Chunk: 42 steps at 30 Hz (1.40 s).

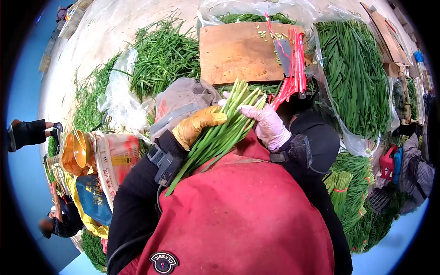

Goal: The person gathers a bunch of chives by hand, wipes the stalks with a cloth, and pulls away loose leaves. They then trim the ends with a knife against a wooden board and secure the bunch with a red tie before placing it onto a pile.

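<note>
A bunch of garlic chives (224, 126) lies slantwise in front of my red apron, its pale cut ends up and its green leaves trailing down to the left. My left hand (198, 126), in a yellow glove, is closed around the middle of the bunch. Near the stem ends, my right hand (266, 123), in a whitish glove, grips the same bunch from the other side, with its thumb in front and most fingers hidden behind the stems. Just beyond the right hand, red ties (298, 64) hang beside a knife blade (283, 55) on a wooden board (243, 52).
Loose chives (167, 55) are heaped at the back left, next to clear plastic (121, 87). A plastic-lined pile of chives (353, 73) stands at the right. Tied bunches (341, 188) lie lower right. An orange bowl (81, 149) and a white crate (117, 158) are left. Other people (32, 133) appear at the far left.
</note>
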Each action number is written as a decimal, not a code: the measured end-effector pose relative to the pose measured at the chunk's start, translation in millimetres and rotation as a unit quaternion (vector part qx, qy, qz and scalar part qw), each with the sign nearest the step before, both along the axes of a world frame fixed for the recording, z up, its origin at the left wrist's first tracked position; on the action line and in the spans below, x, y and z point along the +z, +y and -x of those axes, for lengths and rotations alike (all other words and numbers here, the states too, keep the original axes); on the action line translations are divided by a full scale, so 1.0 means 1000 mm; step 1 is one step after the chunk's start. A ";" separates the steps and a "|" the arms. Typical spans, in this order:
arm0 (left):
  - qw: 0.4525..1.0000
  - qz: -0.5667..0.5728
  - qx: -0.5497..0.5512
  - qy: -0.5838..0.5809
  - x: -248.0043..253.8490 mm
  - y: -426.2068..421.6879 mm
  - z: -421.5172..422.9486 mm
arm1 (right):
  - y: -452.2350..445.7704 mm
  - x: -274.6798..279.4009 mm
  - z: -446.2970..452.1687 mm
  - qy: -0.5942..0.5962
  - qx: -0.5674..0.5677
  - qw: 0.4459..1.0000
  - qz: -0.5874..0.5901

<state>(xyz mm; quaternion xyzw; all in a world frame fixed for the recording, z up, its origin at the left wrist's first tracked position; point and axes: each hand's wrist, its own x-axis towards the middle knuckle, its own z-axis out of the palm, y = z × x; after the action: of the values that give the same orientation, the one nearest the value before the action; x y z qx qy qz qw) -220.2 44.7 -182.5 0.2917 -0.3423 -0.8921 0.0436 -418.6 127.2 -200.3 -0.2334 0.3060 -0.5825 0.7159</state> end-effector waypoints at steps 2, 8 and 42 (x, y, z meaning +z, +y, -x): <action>0.998 -0.010 -0.054 0.022 0.012 -0.005 0.003 | 0.001 0.000 -0.004 0.031 -0.025 0.999 -0.026; 0.998 0.034 -0.030 -0.043 0.016 0.012 0.007 | 0.003 -0.002 -0.017 -0.009 -0.138 0.988 -0.071; 0.998 0.013 -0.024 -0.057 -0.001 0.015 0.007 | -0.013 -0.023 0.030 0.365 -0.023 0.930 0.046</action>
<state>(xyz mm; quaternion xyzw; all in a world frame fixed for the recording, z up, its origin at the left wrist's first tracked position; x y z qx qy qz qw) -227.5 60.0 -183.2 0.3330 -0.3625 -0.8705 0.0067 -448.3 114.6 -223.6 -0.4557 0.5238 -0.4870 0.5300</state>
